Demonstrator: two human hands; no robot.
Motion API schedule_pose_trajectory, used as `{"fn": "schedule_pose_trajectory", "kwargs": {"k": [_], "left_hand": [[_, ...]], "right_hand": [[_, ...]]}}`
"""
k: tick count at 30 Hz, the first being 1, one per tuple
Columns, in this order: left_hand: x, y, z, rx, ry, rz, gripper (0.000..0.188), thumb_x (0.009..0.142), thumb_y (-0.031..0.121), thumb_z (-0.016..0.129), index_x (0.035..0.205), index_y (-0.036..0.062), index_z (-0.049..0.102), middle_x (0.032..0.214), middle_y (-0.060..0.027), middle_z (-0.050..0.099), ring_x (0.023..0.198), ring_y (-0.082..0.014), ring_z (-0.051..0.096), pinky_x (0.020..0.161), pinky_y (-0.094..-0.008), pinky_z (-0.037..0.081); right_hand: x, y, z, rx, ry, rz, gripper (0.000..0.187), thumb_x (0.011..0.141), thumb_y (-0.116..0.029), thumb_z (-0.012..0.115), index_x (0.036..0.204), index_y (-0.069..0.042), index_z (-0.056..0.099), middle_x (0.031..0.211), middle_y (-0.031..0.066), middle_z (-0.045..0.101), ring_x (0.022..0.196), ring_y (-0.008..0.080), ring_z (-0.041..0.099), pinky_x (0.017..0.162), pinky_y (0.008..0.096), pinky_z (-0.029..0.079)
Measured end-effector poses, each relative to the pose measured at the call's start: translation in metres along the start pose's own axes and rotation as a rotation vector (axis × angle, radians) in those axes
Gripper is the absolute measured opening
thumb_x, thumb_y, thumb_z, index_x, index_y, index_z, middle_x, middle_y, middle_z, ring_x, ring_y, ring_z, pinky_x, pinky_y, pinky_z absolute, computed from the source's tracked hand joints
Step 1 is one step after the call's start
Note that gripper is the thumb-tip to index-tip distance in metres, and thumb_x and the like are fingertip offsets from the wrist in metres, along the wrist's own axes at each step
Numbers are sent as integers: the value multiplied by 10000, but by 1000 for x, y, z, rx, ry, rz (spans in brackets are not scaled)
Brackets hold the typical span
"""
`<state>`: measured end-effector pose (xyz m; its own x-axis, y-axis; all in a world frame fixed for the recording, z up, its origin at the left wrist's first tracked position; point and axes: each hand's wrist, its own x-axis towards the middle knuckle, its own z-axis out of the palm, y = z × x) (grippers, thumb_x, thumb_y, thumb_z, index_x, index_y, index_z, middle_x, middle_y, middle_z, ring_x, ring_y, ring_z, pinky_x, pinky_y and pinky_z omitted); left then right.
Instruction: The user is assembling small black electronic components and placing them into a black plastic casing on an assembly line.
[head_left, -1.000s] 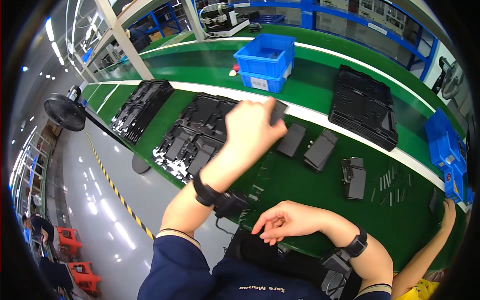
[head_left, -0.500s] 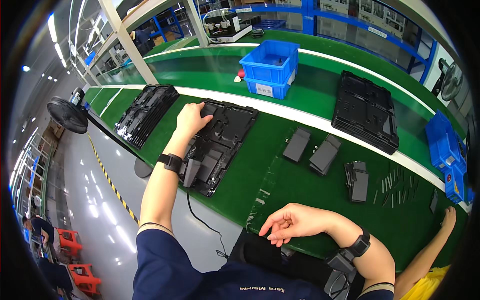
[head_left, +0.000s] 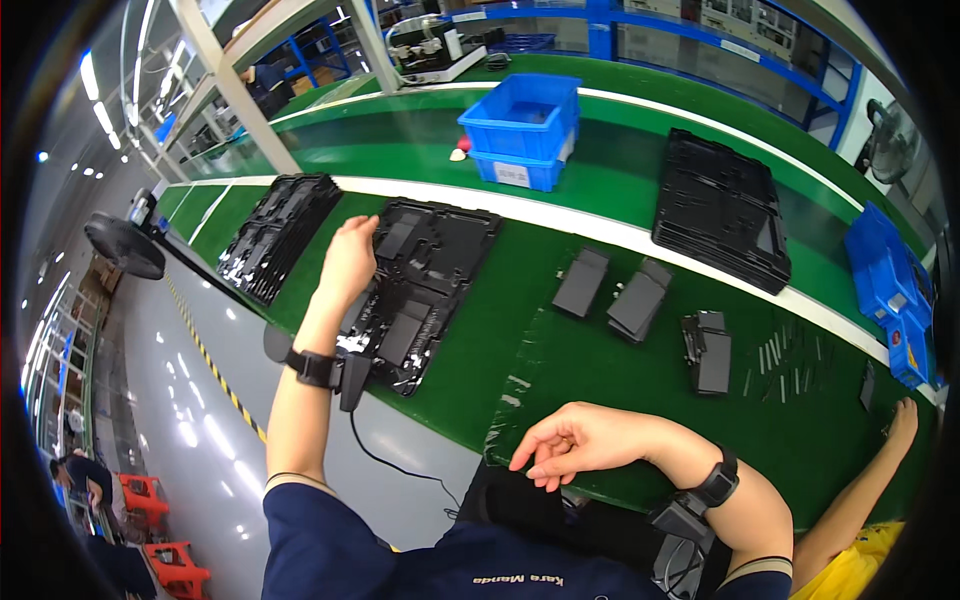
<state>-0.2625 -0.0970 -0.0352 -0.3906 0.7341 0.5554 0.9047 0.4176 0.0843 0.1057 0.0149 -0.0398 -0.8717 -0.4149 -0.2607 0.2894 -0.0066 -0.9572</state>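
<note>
My left hand (head_left: 350,258) is at the upper left edge of a black molded tray (head_left: 462,240), its fingers curled together; whatever they hold, if anything, is hidden. Dark flat rectangular pieces (head_left: 402,335) lie in the tray, one of them in its far left corner beside my fingers. My right hand (head_left: 578,445) hangs over the bench's near edge with loosely bent, parted fingers and nothing in it. To its far side, small stacks of dark grey rectangular pieces (head_left: 580,283) rest on the green mat.
Stacked black trays stand at left (head_left: 280,235) and far right (head_left: 720,210). Blue bins (head_left: 520,120) sit beyond the white rail, more (head_left: 885,270) at right. Thin strips (head_left: 775,365) are scattered on the mat. A co-worker's hand (head_left: 903,420) is at the right edge; a fan (head_left: 125,245) stands at left.
My left hand has drawn back left from the tray's far corner, uncovering a dark piece there. My right hand has barely moved. The whole view has shifted slightly.
</note>
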Motion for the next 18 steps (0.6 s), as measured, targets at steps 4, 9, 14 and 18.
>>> {"fn": "schedule_pose_trajectory", "kwargs": {"k": [4,9,14,18], "left_hand": [[21,116,-28,-359,-153,150,347,779,112,625,1087,-42,582,1041,-225,599,966,-329,594,824,-358,470],[8,226,-11,-281,-300,207,517,701,326,720,1015,-66,598,860,-208,631,809,-333,625,726,-386,501],[9,249,9,-139,-299,157,509,651,369,731,968,-18,637,782,-161,624,737,-304,627,659,-376,509],[12,252,15,-146,-250,130,483,634,348,717,973,10,658,798,-146,627,734,-298,627,666,-371,509]], "right_hand": [[0,4,-1,28,24,14,244,885,-163,565,1087,-29,583,790,58,649,724,106,633,632,236,524],[-1,4,1,27,29,-15,240,876,-161,577,1074,-26,584,763,48,637,705,104,627,633,233,516],[0,7,1,-1,27,-48,231,880,-153,558,1064,-15,582,778,53,641,715,102,631,642,234,516],[-1,6,0,-35,18,-44,230,879,-156,555,1059,-16,582,792,57,645,728,103,638,646,237,518]]}}
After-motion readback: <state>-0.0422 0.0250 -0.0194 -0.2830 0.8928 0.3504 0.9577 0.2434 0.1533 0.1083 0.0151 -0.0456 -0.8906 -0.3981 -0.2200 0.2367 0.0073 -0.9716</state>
